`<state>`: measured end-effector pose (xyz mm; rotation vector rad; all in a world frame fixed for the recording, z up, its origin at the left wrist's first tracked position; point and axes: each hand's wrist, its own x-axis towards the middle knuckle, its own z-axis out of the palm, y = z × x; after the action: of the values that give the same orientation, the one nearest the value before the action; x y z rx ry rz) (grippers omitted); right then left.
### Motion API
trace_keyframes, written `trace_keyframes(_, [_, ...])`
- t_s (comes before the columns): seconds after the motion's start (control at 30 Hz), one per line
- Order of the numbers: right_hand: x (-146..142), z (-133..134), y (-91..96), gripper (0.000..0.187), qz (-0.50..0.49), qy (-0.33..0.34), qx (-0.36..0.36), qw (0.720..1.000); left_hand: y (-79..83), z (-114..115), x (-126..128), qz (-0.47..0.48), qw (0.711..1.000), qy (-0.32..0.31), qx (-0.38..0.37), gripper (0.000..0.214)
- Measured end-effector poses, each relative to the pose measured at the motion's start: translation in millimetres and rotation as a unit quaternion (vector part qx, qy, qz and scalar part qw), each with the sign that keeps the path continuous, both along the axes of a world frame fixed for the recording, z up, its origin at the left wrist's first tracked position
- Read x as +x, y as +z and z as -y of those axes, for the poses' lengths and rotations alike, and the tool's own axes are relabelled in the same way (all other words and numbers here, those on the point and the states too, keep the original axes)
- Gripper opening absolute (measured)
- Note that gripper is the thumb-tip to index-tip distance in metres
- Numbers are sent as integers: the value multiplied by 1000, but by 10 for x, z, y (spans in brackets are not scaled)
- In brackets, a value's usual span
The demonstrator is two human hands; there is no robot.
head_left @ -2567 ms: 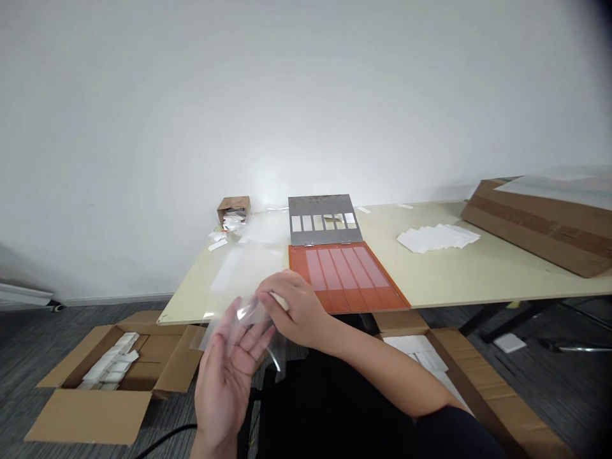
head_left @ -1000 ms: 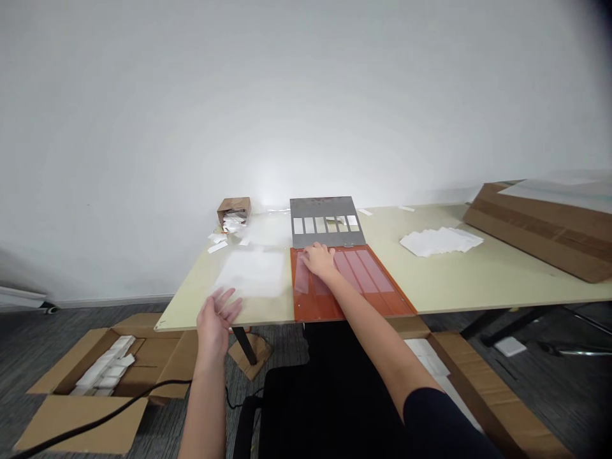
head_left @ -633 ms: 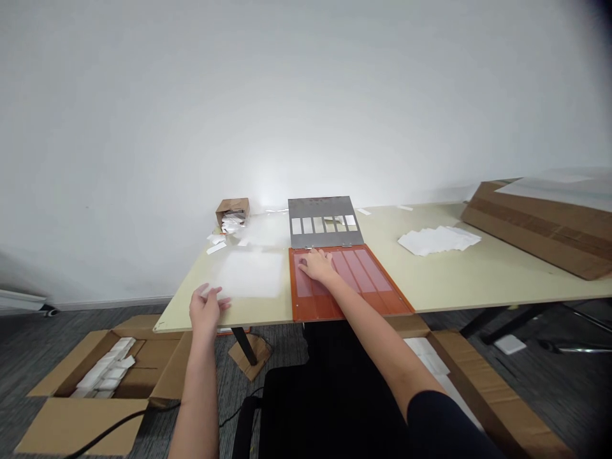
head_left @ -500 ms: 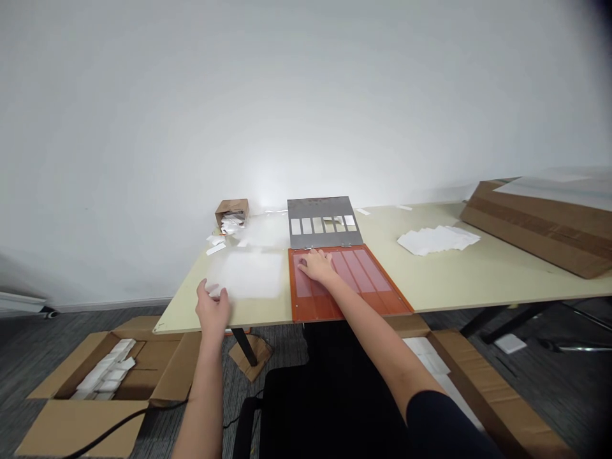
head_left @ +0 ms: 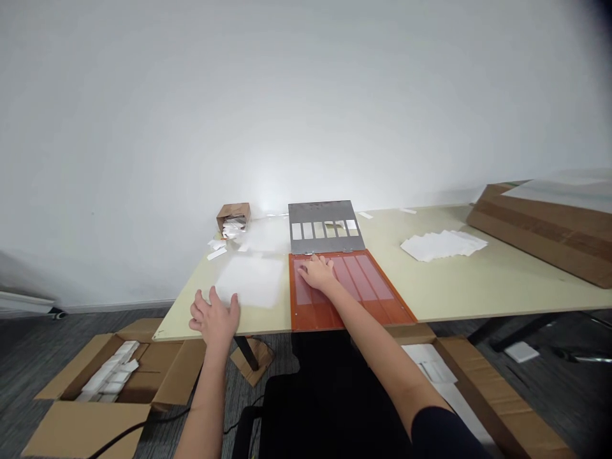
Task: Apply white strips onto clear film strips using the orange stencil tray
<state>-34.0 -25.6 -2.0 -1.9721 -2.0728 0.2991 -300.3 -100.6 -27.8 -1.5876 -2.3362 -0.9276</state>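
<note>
My right hand (head_left: 318, 273) lies flat, palm down, on the left part of an orange board (head_left: 377, 299) with long pinkish panels, and a thin clear film seems to lie under it. My left hand (head_left: 214, 317) is open with spread fingers at the table's front edge, its fingertips beside the lower left corner of a frosted translucent sheet (head_left: 249, 280). Neither hand visibly grips anything. A grey metal plate (head_left: 322, 217) with a row of rectangular windows adjoins the board's far edge.
A pale table (head_left: 478, 280) holds a fanned stack of white sheets (head_left: 442, 245), a small cardboard box (head_left: 233, 217) with white scraps, and a large flat carton (head_left: 540, 233). Open cartons (head_left: 119, 382) stand on the floor, and a black chair back is below me.
Earlier my hands held a clear film together near the table's front edge. Now they are apart, the right flat on the orange board and the left open by the frosted sheet.
</note>
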Motion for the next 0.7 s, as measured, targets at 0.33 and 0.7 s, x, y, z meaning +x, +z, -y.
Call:
trace_keyframes(0.33, [419, 330, 425, 43, -165, 26, 141, 976, 104, -4, 33, 19, 1000, -11, -4, 54])
trace_keyframes(0.7, [1695, 146, 75, 46, -341, -30, 203, 917, 307, -743, 653, 164, 955, -247, 22, 47])
